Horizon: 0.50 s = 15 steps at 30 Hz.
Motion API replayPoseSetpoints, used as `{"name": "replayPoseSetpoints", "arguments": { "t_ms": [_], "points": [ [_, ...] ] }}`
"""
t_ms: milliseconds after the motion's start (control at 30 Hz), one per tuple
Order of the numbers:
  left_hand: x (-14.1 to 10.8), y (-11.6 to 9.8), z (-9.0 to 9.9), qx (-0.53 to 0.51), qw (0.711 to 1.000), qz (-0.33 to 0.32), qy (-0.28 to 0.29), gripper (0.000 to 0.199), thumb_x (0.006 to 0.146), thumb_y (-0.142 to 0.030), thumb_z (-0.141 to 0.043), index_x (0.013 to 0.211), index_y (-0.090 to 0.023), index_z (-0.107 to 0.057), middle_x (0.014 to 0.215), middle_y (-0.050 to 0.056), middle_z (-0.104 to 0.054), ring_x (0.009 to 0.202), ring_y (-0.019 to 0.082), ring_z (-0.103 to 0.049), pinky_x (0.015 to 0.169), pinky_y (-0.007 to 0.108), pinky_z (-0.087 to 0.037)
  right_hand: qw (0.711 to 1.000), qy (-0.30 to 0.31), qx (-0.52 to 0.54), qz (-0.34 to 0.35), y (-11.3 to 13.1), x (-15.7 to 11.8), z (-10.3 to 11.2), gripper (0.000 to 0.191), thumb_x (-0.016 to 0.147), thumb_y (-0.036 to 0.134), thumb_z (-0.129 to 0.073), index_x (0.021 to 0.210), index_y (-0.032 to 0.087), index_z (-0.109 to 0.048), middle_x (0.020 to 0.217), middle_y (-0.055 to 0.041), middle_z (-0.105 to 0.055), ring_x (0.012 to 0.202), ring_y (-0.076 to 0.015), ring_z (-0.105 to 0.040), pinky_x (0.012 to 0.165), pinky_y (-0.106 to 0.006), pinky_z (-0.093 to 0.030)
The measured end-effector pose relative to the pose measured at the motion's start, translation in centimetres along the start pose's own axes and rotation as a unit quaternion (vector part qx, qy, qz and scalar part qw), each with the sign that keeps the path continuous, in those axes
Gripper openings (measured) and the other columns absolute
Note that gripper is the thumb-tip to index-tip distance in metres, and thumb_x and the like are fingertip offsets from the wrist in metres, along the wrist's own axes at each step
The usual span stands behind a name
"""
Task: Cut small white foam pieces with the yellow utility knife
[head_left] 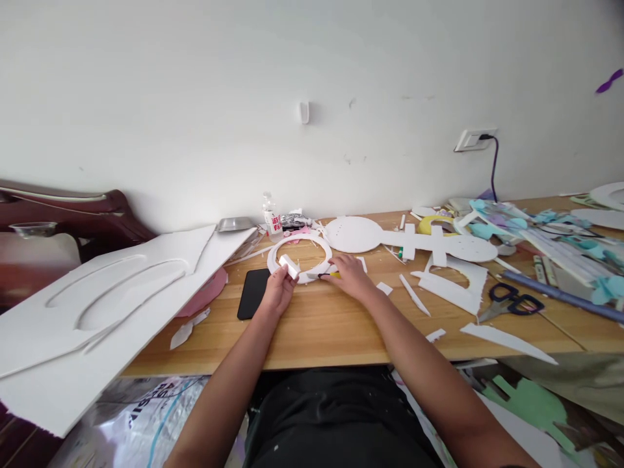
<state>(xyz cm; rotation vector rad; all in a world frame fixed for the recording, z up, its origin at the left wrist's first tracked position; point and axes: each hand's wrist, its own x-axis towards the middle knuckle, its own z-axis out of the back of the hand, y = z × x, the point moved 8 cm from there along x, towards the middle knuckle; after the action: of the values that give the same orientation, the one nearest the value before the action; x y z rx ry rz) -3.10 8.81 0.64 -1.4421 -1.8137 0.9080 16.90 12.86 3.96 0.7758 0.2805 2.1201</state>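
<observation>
Head view: left hand (pixel 279 292), fingers pinching a small white block (pixel 289 266) just above the near-left part of a white ring (pixel 272 259). Right hand (pixel 351 275), fingers wrapped around what looks like a yellow-handled cutter (pixel 334 275), blade pointing left toward the block; contact not clear. Ring lies on the wooden tabletop (pixel 312 341), dark phone (pixel 252 296) beside it.

Handling, my judgement: pinch the block low and far from the edge, left fingertips out of the blade's line. Blade currently aims at the left hand, so turning it aside would be safer. Light, repeated strokes should leave foam-like material cleaner than one hard push.

Writing: clear bottle (pixel 273 222), red Chinese characters on label, maybe 游 and 有. Plastic bag (pixel 139 426) below, large dark letters, rotated, partly hidden, not fully readable. Phone: no visible brand.
</observation>
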Motion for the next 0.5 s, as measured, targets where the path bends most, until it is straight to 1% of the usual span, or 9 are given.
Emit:
{"name": "replayPoseSetpoints", "arguments": {
  "t_ms": [67,100,200,300,367,433,500],
  "points": [
    [0.1,-0.4,0.4,-0.028,0.999,0.002,-0.016,0.028,0.076,-0.038,-0.073,0.092,-0.017,-0.065,0.088,0.004,-0.069,0.079,0.012,-0.065,0.071,0.022,-0.053,1.000,0.022,-0.007,-0.010,-1.6,-0.1,0.2,0.038,0.076,0.049,-0.072,0.100,0.020,-0.067,0.104,-0.0125,-0.064,0.105,-0.0328,-0.053,0.094,-0.049,-0.035],
    [0.0,-0.5,0.5,-0.040,0.999,0.005,-0.020,0.027,0.076,-0.037,-0.073,0.093,-0.017,-0.064,0.088,0.004,-0.069,0.078,0.011,-0.065,0.070,0.022,-0.053,0.999,0.034,-0.008,-0.011,-2.1,-0.2,0.3,0.034,0.074,0.047,-0.074,0.095,0.021,-0.068,0.099,-0.0109,-0.065,0.101,-0.0318,-0.055,0.092,-0.048,-0.036],
    [-0.2,-0.6,0.4,-0.064,0.998,0.017,-0.021,0.027,0.076,-0.034,-0.074,0.093,-0.017,-0.063,0.087,0.003,-0.068,0.077,0.011,-0.065,0.069,0.020,-0.053,0.998,0.062,0.004,-0.003,-2.5,-0.5,0.5,0.022,0.073,0.037,-0.074,0.087,0.022,-0.069,0.091,-0.0070,-0.066,0.092,-0.0270,-0.058,0.087,-0.041,-0.039],
    [-0.3,-0.6,0.0,-0.080,0.996,0.030,-0.021,0.028,0.075,-0.033,-0.075,0.093,-0.016,-0.063,0.086,0.002,-0.067,0.075,0.010,-0.064,0.065,0.019,-0.053,0.996,0.079,0.034,0.018,-1.6,-0.5,0.7,0.014,0.072,0.028,-0.072,0.083,0.021,-0.068,0.088,-0.0048,-0.065,0.085,-0.0219,-0.058,0.079,-0.033,-0.041],
    [-0.3,-0.7,-0.2,-0.088,0.995,0.036,-0.023,0.026,0.076,-0.032,-0.074,0.093,-0.017,-0.063,0.085,0.002,-0.067,0.073,0.009,-0.064,0.064,0.018,-0.053,0.995,0.079,0.060,0.030,-0.4,-0.3,1.3,0.014,0.074,0.028,-0.069,0.085,0.020,-0.066,0.090,-0.0041,-0.064,0.082,-0.0195,-0.058,0.074,-0.029,-0.043],
    [-0.5,-0.9,-0.6,-0.096,0.994,0.040,-0.027,0.023,0.077,-0.031,-0.073,0.092,-0.017,-0.062,0.084,0.001,-0.066,0.072,0.008,-0.063,0.064,0.017,-0.053,0.994,0.066,0.085,0.037,0.9,-0.5,2.4,0.016,0.081,0.031,-0.062,0.092,0.020,-0.063,0.093,-0.0043,-0.064,0.082,-0.0183,-0.058,0.073,-0.028,-0.044],
    [-1.7,-1.0,-1.1,-0.107,0.992,0.055,-0.029,0.020,0.078,-0.030,-0.072,0.091,-0.018,-0.063,0.084,0.001,-0.066,0.072,0.009,-0.063,0.065,0.018,-0.054,0.992,0.048,0.112,0.037,2.5,-1.4,3.9,0.021,0.086,0.033,-0.055,0.103,0.020,-0.058,0.094,-0.0045,-0.063,0.083,-0.0177,-0.058,0.072,-0.027,-0.045]
  ]
}}
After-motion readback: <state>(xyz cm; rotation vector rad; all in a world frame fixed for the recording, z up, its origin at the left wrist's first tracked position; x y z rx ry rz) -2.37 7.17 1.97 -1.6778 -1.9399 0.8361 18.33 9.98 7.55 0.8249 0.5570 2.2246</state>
